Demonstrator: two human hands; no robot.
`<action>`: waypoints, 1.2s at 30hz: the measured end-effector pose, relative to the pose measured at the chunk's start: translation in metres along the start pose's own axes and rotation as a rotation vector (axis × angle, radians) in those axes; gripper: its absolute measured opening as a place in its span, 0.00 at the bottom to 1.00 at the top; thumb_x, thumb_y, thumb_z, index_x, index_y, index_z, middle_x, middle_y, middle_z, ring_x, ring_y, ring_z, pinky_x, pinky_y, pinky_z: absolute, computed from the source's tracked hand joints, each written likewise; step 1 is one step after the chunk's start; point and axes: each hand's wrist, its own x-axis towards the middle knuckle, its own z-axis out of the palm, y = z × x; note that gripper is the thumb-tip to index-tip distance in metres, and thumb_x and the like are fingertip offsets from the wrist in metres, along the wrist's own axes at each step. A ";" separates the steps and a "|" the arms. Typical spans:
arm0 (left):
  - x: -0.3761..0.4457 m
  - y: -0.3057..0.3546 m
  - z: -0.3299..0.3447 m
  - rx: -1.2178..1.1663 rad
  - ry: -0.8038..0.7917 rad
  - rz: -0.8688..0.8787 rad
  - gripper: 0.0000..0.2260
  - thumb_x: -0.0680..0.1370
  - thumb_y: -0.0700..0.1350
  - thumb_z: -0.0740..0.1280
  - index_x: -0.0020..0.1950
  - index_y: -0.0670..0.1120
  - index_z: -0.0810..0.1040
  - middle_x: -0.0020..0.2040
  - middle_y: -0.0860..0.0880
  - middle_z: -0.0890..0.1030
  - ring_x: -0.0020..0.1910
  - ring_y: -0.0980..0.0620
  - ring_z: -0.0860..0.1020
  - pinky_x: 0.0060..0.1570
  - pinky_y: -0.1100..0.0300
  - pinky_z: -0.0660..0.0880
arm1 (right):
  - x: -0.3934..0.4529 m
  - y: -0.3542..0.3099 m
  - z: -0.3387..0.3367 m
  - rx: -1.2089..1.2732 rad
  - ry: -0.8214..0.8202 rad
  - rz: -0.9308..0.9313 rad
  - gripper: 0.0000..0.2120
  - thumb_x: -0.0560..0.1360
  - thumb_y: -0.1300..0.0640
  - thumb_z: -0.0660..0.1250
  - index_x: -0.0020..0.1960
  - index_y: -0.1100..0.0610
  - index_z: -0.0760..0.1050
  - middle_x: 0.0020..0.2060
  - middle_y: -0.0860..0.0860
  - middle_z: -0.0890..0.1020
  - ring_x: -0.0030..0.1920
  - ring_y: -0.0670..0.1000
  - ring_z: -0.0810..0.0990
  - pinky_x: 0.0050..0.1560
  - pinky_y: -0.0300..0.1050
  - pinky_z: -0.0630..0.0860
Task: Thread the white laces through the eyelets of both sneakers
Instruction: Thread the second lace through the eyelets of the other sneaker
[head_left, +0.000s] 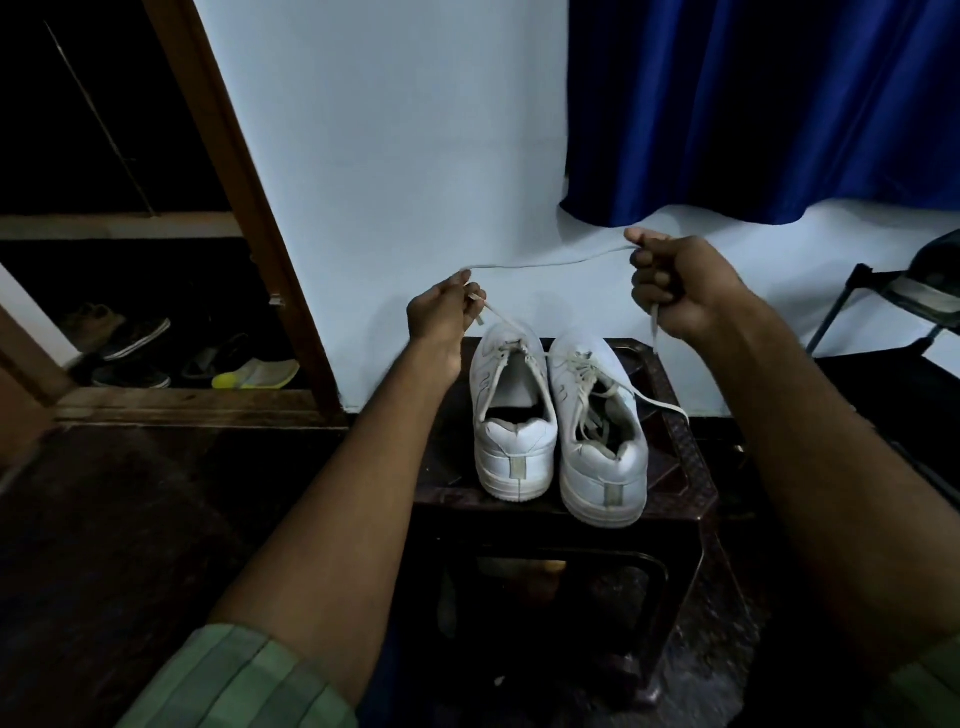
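Note:
Two white sneakers stand side by side, heels toward me, on a dark plastic stool. The left sneaker has a lace only through its front eyelets. The right sneaker is loosely laced, with one end trailing off to the right. A white lace stretches in the air between my hands, above the shoes. My left hand pinches it above the left sneaker's toe, and from there it runs down to that shoe. My right hand grips the lace in a fist, its free end hanging below.
A white wall rises behind the stool, with a blue curtain at the upper right. A wooden door frame stands at the left, with several shoes on the floor beyond it. A folding chair is at the right edge.

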 end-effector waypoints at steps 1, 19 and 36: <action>0.000 0.000 -0.002 0.124 -0.062 0.046 0.06 0.83 0.35 0.65 0.58 0.38 0.82 0.46 0.45 0.82 0.43 0.52 0.81 0.49 0.62 0.82 | 0.001 0.001 0.001 0.081 -0.006 0.014 0.14 0.83 0.67 0.52 0.59 0.60 0.75 0.34 0.50 0.71 0.26 0.43 0.61 0.25 0.35 0.56; -0.032 0.002 0.003 0.892 -0.557 0.326 0.04 0.77 0.47 0.75 0.47 0.48 0.89 0.42 0.54 0.88 0.42 0.54 0.85 0.48 0.55 0.80 | 0.007 0.063 0.053 0.358 0.152 0.044 0.18 0.80 0.74 0.49 0.54 0.59 0.73 0.34 0.52 0.72 0.29 0.48 0.67 0.31 0.39 0.66; -0.022 0.006 -0.011 1.047 -0.361 0.527 0.05 0.80 0.44 0.73 0.48 0.48 0.90 0.35 0.54 0.86 0.36 0.59 0.84 0.44 0.60 0.81 | 0.001 0.064 0.053 -0.743 0.056 0.054 0.09 0.78 0.64 0.65 0.53 0.56 0.81 0.45 0.54 0.80 0.41 0.51 0.75 0.40 0.44 0.70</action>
